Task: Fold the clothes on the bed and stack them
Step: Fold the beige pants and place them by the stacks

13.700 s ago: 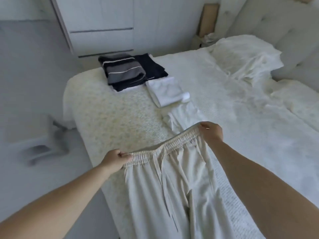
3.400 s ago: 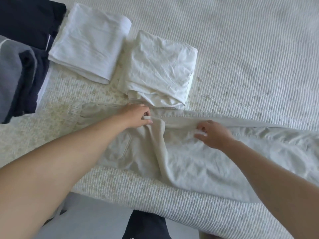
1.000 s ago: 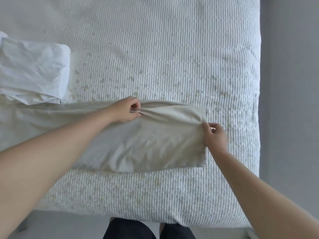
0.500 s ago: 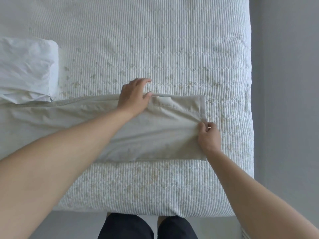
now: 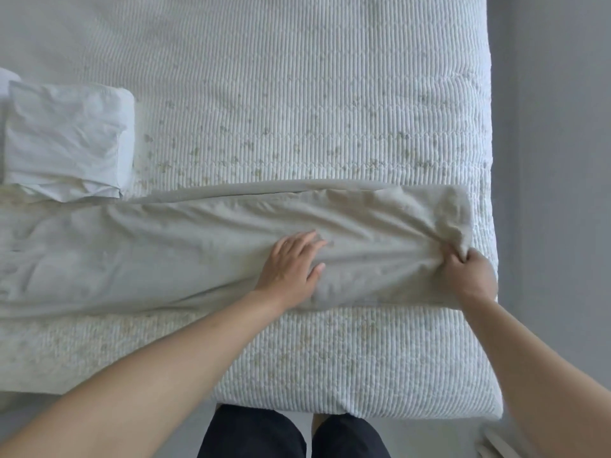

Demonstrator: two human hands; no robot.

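Since half a second ago the left hand (image 5: 291, 264) has slid down off the far edge of the beige trousers (image 5: 185, 246) and now lies flat on the cloth, fingers spread. Right hand (image 5: 469, 276) has bunched the hem up and grips it in curled fingers near the bed's (image 5: 297, 94) right edge. Trousers lie stretched sideways across the ribbed white cover, with a folded white garment (image 5: 66, 140) just beside their far edge on the left.
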